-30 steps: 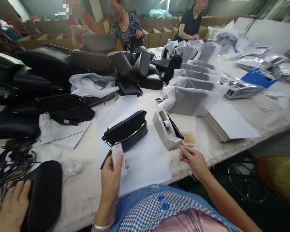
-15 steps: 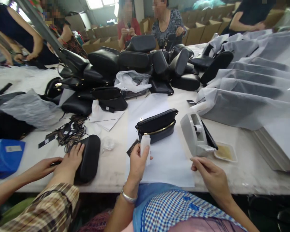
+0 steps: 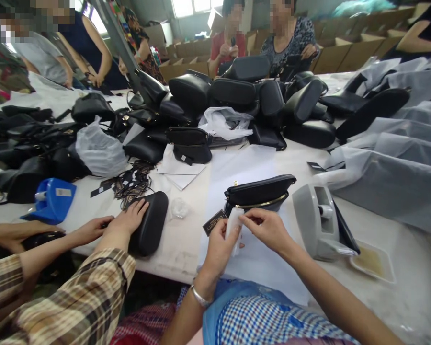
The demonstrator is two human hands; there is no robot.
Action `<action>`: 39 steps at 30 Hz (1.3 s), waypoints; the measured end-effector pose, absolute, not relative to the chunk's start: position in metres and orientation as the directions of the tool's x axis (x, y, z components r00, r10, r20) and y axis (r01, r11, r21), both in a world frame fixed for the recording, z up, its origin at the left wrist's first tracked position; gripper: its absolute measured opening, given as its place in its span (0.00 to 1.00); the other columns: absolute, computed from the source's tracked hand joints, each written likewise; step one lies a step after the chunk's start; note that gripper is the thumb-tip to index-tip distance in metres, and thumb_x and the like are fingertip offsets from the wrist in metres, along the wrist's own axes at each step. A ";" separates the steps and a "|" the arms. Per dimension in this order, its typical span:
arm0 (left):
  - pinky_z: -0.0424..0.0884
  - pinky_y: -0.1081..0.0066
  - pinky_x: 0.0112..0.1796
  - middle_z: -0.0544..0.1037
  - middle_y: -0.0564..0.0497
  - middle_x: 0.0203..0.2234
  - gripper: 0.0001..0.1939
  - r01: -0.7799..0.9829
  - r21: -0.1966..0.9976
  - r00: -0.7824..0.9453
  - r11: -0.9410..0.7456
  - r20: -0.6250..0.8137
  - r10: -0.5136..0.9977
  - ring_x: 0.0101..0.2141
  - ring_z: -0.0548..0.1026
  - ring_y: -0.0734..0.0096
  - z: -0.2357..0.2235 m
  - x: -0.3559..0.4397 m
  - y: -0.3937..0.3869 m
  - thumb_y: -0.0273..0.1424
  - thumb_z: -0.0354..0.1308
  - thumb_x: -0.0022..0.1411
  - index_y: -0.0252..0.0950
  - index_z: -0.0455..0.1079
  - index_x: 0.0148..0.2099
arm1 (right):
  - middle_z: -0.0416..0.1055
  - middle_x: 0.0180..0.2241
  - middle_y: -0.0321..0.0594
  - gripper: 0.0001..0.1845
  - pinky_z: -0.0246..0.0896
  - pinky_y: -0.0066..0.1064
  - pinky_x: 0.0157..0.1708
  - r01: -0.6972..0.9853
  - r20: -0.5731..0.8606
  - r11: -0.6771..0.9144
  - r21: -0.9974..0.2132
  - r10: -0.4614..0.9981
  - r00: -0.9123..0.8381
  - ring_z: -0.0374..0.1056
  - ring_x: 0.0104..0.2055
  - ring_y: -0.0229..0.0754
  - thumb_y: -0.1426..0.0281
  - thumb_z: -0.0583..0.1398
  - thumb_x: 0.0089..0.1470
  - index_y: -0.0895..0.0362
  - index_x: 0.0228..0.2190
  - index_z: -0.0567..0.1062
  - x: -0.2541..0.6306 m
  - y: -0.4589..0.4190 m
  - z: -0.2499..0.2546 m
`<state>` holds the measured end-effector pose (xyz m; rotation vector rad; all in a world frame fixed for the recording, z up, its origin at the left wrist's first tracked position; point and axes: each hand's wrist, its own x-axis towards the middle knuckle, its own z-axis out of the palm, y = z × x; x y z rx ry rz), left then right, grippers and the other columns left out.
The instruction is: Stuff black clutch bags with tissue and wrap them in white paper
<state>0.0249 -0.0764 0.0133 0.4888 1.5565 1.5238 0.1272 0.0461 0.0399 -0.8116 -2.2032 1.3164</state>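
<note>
A folded strip of white paper (image 3: 234, 220) is upright in my left hand (image 3: 220, 244), gripped between thumb and fingers. My right hand (image 3: 267, 229) has its fingertips pinched at the strip's upper edge; whatever is between them is too small to make out. Just beyond my hands, a black zip pouch (image 3: 260, 191) with a gold zipper stands on a white paper sheet (image 3: 242, 165). A black tag with gold lettering (image 3: 214, 222) pokes out beside my left hand. To the right of my right hand is a grey tape dispenser (image 3: 314, 223).
At left, a co-worker's hand (image 3: 124, 223) rests on a black case (image 3: 153, 223). Black tags (image 3: 132, 179) and a blue tape dispenser (image 3: 55, 199) lie beyond. Black bags (image 3: 233, 93) are piled at the back. Wrapped bags (image 3: 388, 177) and a shallow tray (image 3: 375, 261) are at right.
My right hand has moved left from beside the grey tape dispenser to the white paper strip. The view has swung left, so things appear further right.
</note>
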 end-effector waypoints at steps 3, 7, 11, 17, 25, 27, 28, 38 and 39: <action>0.78 0.71 0.27 0.71 0.51 0.30 0.20 -0.310 0.937 -0.523 0.164 -0.312 0.793 0.30 0.72 0.72 0.011 0.023 -0.078 0.44 0.63 0.57 0.33 0.69 0.43 | 0.74 0.22 0.35 0.15 0.57 0.29 0.25 0.341 0.030 0.381 -0.859 0.704 -0.710 0.65 0.24 0.39 0.58 0.61 0.56 0.55 0.25 0.78 0.128 0.049 0.035; 0.76 0.74 0.26 0.72 0.52 0.29 0.20 -0.377 0.907 -0.472 0.188 -0.363 0.804 0.29 0.71 0.73 0.011 0.020 -0.080 0.43 0.64 0.56 0.33 0.69 0.44 | 0.74 0.23 0.35 0.13 0.61 0.29 0.28 0.321 -0.067 0.287 -0.903 0.644 -0.762 0.69 0.26 0.40 0.60 0.59 0.57 0.55 0.28 0.78 0.135 0.052 0.031; 0.74 0.76 0.25 0.72 0.51 0.29 0.20 -0.407 0.890 -0.443 0.203 -0.387 0.809 0.29 0.71 0.75 0.016 0.016 -0.081 0.43 0.65 0.56 0.33 0.70 0.44 | 0.77 0.31 0.37 0.11 0.66 0.31 0.34 0.256 -0.031 0.287 -0.923 0.607 -0.794 0.72 0.32 0.42 0.64 0.56 0.59 0.54 0.35 0.78 0.140 0.050 0.029; 0.73 0.77 0.24 0.74 0.49 0.34 0.22 -0.453 0.868 -0.399 0.204 -0.402 0.825 0.29 0.71 0.75 0.019 0.016 -0.081 0.44 0.66 0.54 0.33 0.71 0.44 | 0.77 0.32 0.38 0.11 0.68 0.32 0.38 0.226 -0.007 0.259 -0.939 0.642 -0.767 0.74 0.34 0.42 0.68 0.56 0.58 0.54 0.40 0.76 0.136 0.042 0.029; 0.68 0.80 0.22 0.72 0.51 0.31 0.24 -0.514 0.832 -0.359 0.211 -0.431 0.828 0.27 0.70 0.77 0.016 0.018 -0.079 0.44 0.68 0.53 0.31 0.72 0.45 | 0.77 0.35 0.40 0.10 0.67 0.33 0.40 0.226 0.019 0.242 -0.943 0.721 -0.693 0.74 0.37 0.42 0.69 0.55 0.58 0.55 0.40 0.74 0.127 0.033 0.014; 0.68 0.80 0.22 0.72 0.50 0.31 0.25 -0.512 0.832 -0.355 0.214 -0.432 0.829 0.27 0.70 0.77 0.017 0.018 -0.078 0.45 0.68 0.52 0.31 0.72 0.45 | 0.77 0.36 0.39 0.10 0.67 0.32 0.40 0.230 0.029 0.249 -0.941 0.736 -0.676 0.74 0.37 0.42 0.69 0.55 0.58 0.55 0.40 0.73 0.126 0.031 0.010; 0.68 0.79 0.22 0.72 0.50 0.31 0.26 -0.511 0.832 -0.353 0.215 -0.431 0.830 0.27 0.70 0.77 0.017 0.018 -0.078 0.45 0.68 0.52 0.31 0.72 0.45 | 0.77 0.36 0.39 0.10 0.67 0.32 0.40 0.229 0.035 0.252 -0.940 0.742 -0.670 0.74 0.37 0.42 0.70 0.55 0.58 0.54 0.40 0.73 0.125 0.031 0.009; 0.68 0.80 0.21 0.72 0.50 0.32 0.26 -0.507 0.831 -0.338 0.229 -0.436 0.834 0.27 0.70 0.77 0.014 0.018 -0.077 0.46 0.68 0.52 0.31 0.72 0.45 | 0.77 0.38 0.40 0.11 0.66 0.32 0.41 0.192 0.092 0.290 -0.938 0.740 -0.667 0.73 0.39 0.42 0.71 0.53 0.58 0.54 0.41 0.73 0.122 0.029 0.003; 0.68 0.80 0.21 0.72 0.50 0.31 0.26 -0.510 0.829 -0.335 0.231 -0.438 0.834 0.27 0.70 0.78 0.014 0.018 -0.077 0.46 0.68 0.52 0.31 0.73 0.46 | 0.77 0.38 0.40 0.11 0.66 0.33 0.41 0.187 0.100 0.296 -0.937 0.738 -0.667 0.73 0.40 0.43 0.71 0.53 0.59 0.54 0.41 0.73 0.122 0.029 0.002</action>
